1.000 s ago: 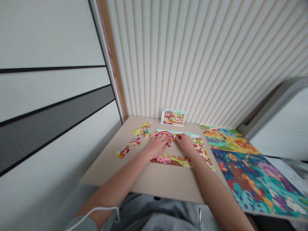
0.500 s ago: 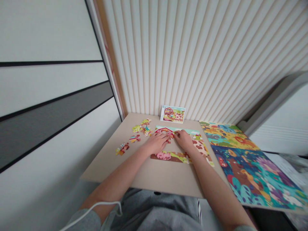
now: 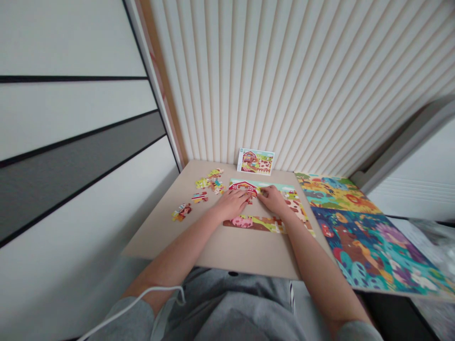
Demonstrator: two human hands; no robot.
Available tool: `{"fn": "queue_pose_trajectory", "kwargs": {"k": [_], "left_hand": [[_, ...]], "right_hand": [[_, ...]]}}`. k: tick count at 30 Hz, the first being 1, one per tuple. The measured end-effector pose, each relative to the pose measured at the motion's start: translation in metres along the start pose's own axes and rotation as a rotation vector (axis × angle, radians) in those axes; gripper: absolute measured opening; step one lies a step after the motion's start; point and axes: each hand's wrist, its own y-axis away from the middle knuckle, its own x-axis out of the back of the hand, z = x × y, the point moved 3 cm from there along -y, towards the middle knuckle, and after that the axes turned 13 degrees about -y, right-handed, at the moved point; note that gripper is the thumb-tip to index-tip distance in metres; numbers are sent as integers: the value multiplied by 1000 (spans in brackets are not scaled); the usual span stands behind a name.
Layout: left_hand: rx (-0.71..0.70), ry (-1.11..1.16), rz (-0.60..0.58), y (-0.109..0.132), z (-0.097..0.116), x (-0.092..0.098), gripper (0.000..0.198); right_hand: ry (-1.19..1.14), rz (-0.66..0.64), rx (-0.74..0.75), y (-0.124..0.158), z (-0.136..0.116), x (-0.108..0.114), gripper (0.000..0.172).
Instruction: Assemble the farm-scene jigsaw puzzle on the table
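The left hand (image 3: 232, 204) lay almost flat and palm down, open and gripping nothing, its fingers (image 3: 243, 197) extended together over the red barn section of a partly built cardboard jigsaw puzzle (image 3: 265, 225). The right hand (image 3: 273, 199) sat just beside it, slightly arched, its fingertips (image 3: 260, 192) bent down onto the puzzle's upper edge. Whether those fingertips pinched a piece could not be told. A small red puzzle piece (image 3: 250, 199) showed between the two hands, close to the left fingers. Both bare forearms angled inward from the lower corners of the view, and the hands covered the puzzle's middle.

The puzzle lay on a smooth, matte beige board (image 3: 227, 248), with its glossy printed barn, spotted cow pattern and pink pig forming irregular interlocking edges. Loose puzzle pieces (image 3: 213, 183) lay in a small scattered cluster to its left, with two smaller groups nearer the board's left edge. A printed reference card (image 3: 255, 162) stood upright against the pleated cream wall panel (image 3: 284, 80) behind the board. Two large, brightly illustrated puzzle boards (image 3: 369, 246) overlapped the board's right side. Below, grey sweatpants (image 3: 231, 303) filled the person's lap, and a thin white cable (image 3: 135, 298) curved across the left sleeve (image 3: 131, 317).
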Motion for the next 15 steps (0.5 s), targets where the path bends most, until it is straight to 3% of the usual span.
{"fn": "queue_pose_trajectory", "kwargs": {"k": [9, 15], "left_hand": [[71, 43, 25, 0, -3, -4, 45], [87, 95, 34, 0, -3, 0, 40]], "right_hand": [[-365, 87, -151, -4, 11, 9, 38], [-506, -63, -275, 1, 21, 26, 40]]}}
